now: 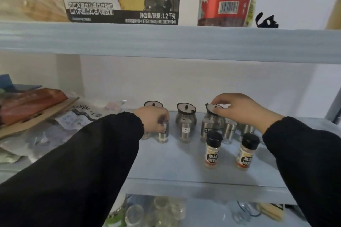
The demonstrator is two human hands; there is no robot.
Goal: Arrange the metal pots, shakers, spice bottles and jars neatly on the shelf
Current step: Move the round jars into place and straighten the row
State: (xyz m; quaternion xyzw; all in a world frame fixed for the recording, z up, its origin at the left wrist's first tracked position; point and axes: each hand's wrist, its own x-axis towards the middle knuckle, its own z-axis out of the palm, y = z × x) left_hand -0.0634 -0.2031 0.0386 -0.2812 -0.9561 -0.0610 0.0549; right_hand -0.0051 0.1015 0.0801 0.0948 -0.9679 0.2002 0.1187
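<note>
Head view, middle shelf (166, 169): left hand (153, 118) closed round steel shaker (163, 131), back-left; right hand (239, 108) pinching lid of rightmost metal pot (212, 116). Step: aligning rows. Next: square both, then release.

Pale blue shelf (166, 167): three lidded metal pots (185, 114) behind; steel cylindrical shakers (185, 131) before them; two black-capped spice bottles (213, 150) frontmost, right.

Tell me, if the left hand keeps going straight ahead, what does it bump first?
Probably the left pot right behind it. The left hand already grips a shaker and points toward the back of the shelf. Depth is hard to judge.
</note>
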